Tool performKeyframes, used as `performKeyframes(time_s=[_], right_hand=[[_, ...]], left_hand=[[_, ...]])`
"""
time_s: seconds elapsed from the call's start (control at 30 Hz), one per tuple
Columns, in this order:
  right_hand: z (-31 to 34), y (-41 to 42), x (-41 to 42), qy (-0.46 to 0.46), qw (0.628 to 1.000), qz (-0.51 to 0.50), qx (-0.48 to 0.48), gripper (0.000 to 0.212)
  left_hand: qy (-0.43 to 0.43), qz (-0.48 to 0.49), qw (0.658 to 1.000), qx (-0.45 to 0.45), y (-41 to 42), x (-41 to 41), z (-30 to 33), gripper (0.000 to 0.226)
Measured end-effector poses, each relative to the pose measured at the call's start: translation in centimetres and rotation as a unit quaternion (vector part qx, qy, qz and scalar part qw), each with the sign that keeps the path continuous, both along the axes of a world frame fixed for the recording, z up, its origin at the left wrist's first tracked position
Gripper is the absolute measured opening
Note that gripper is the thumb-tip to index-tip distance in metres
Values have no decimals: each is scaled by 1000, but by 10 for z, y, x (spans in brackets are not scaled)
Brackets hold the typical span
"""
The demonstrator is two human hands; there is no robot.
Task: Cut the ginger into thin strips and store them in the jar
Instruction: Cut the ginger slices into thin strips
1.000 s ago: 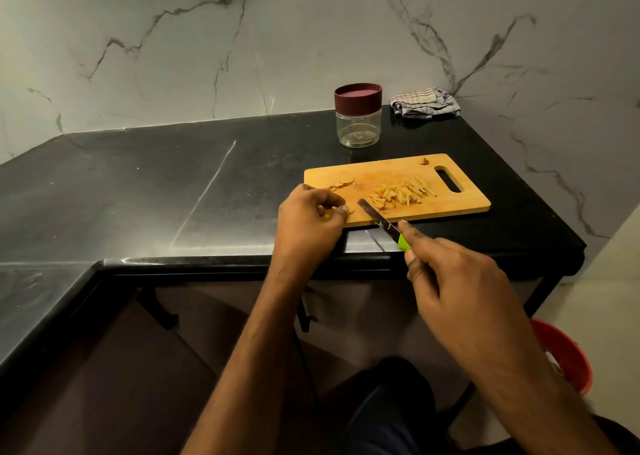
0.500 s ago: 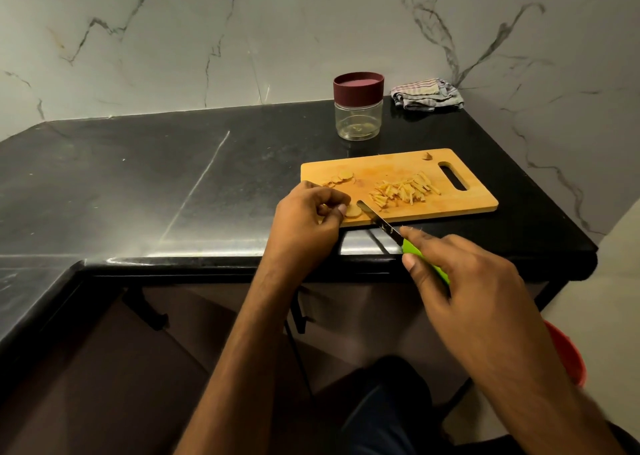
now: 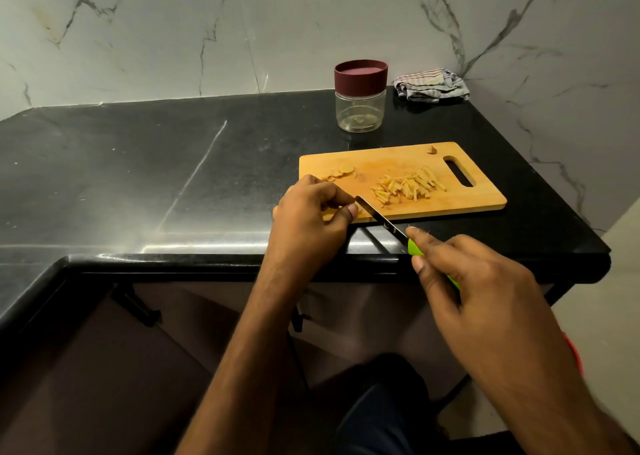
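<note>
Under our left hand (image 3: 310, 219), curled at the near edge of the cutting board (image 3: 481, 200), the ginger slice (image 3: 356, 209) pinched by thumb and fingers is almost wholly hidden. Our right hand (image 3: 464, 274) wraps the knife (image 3: 381, 217), covering most of its green handle, blade tip at that slice. Cut strips (image 3: 407, 188) lie mid-board, and the lidded jar (image 3: 360, 96) stands behind on the table (image 3: 138, 177).

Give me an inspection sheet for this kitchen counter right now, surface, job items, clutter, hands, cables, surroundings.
Surface: black counter, glossy, streaked.
Job's things: cutting board holds ginger strips and ginger slices; jar behind it, lid on.
Clutter: folded cloth in the corner.
Grips: left hand pinches a ginger piece at the board's near edge; right hand holds the knife.
Cables: nothing seen.
Surroundings: marble wall.
</note>
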State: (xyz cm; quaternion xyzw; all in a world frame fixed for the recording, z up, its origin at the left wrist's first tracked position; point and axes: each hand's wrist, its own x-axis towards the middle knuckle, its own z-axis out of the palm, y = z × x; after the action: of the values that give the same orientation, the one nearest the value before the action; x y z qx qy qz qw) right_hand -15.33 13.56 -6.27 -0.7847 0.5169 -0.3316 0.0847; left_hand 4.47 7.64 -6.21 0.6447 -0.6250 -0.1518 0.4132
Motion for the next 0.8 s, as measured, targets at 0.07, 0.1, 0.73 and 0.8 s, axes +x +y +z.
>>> performKeyframes(time_s=[0.07, 0.1, 0.73, 0.8], right_hand=[[-1, -2, 1, 3, 1000, 1, 3, 40], [-2, -4, 2, 2, 1000, 0, 3, 40], [-1, -11, 6, 60, 997, -29, 27, 41], [-2, -10, 5, 57, 998, -27, 25, 42]], left_hand=[[-1, 1, 1000, 2, -1, 0, 0, 7], [0, 1, 1000, 3, -2, 0, 1, 7], [-134, -13, 991, 23, 1, -4, 1, 19], [-130, -16, 991, 40, 1, -4, 1, 21]])
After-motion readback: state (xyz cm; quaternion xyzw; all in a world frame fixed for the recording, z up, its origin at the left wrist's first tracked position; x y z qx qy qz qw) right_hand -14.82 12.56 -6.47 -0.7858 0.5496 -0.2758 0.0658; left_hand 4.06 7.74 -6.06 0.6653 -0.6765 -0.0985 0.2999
